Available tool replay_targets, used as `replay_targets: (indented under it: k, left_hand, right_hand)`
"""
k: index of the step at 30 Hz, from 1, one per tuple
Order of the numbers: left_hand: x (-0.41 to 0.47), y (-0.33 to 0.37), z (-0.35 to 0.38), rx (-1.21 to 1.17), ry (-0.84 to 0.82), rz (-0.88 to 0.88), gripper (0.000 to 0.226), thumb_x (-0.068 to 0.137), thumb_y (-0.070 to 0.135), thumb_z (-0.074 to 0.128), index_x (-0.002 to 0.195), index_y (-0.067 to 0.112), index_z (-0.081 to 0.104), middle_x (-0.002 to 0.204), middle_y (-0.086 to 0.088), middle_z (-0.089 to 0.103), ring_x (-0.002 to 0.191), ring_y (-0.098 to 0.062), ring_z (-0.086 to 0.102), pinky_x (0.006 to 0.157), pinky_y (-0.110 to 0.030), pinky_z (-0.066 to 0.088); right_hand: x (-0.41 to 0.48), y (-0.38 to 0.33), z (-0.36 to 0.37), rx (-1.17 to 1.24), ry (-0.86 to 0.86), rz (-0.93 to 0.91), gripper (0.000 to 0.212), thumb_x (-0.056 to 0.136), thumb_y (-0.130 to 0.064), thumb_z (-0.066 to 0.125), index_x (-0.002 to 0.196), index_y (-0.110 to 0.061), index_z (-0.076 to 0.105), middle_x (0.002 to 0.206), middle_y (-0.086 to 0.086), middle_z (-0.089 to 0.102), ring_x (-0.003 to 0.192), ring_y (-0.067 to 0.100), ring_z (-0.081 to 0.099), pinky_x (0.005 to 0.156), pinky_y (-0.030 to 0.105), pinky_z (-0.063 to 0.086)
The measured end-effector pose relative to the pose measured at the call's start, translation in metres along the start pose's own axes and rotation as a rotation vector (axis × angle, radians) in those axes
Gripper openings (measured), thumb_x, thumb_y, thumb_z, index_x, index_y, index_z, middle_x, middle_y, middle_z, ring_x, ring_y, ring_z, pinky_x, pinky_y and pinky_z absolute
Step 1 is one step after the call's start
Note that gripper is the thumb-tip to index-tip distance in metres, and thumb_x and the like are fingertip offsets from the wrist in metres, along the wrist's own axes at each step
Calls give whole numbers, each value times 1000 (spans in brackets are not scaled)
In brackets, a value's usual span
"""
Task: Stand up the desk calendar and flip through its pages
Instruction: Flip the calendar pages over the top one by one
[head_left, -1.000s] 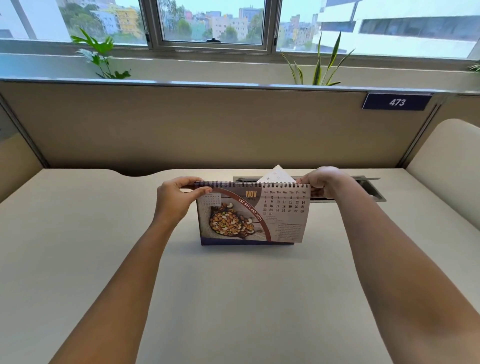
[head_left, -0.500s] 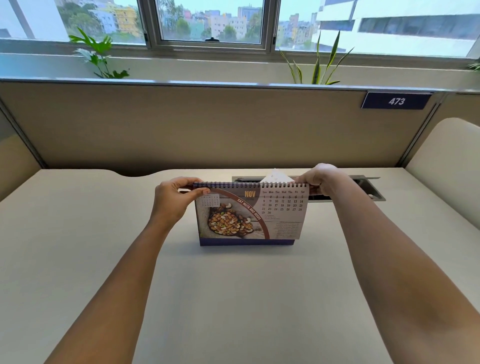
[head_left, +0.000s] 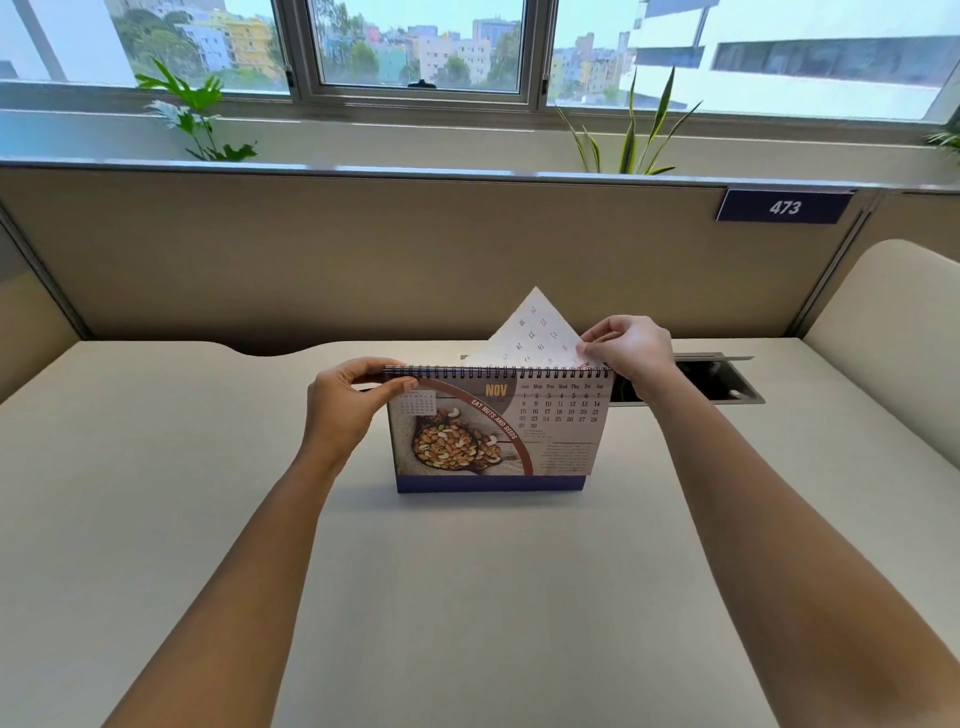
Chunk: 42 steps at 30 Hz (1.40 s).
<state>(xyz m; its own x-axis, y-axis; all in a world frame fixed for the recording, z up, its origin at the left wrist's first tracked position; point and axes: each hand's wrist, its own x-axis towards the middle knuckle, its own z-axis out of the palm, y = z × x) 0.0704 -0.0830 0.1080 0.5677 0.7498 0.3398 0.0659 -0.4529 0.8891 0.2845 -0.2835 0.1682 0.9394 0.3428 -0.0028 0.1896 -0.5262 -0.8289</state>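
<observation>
The desk calendar stands upright on the desk, its front page showing NOV and a bowl of nuts. My left hand pinches the top left corner at the spiral binding. My right hand grips the edge of a white page that rises behind the spiral, its dates upside down and its corner pointing up.
An open cable tray is sunk into the desk behind the calendar at the right. A beige partition with a 473 sign closes the back. Plants stand on the window sill. A padded panel is at the right.
My right hand has risen from the top right corner, lifting a page up behind the spiral. My left hand and the calendar have stayed in place.
</observation>
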Motion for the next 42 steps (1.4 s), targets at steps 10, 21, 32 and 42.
replay_targets:
  k: [10,21,32,42]
  left_hand:
    - [-1,-2,-1,-91,0,-51,33,72,25,76,104,20,65,97,5,67,91,-2,61,73,-21,52]
    - [-5,-1,-7,-359,-91,-204,24,78,8,69,102,14,67,106,-8,68,104,-26,62,88,-35,53]
    - [-8,2,-9,-349,-90,-144,22,83,2,63,101,14,68,101,-12,67,100,-23,59,84,-43,53]
    - [-9,-1,-11,-335,-105,-133,21,86,8,60,104,16,65,93,-8,58,100,-24,54,84,-49,54]
  right_hand:
    - [-10,4,-4,448,-93,-11,4,89,-21,62,88,-18,60,97,6,69,82,20,70,61,29,57]
    - [-27,16,-15,710,-286,-99,45,99,-49,23,99,-30,64,103,1,73,105,24,62,91,39,48]
    - [-25,30,-15,565,-336,-252,44,94,-42,47,63,-15,62,67,-1,68,65,6,63,65,15,52]
    - [-16,34,-15,491,-434,-259,27,83,-45,62,80,-19,66,76,-6,67,66,3,58,63,14,47]
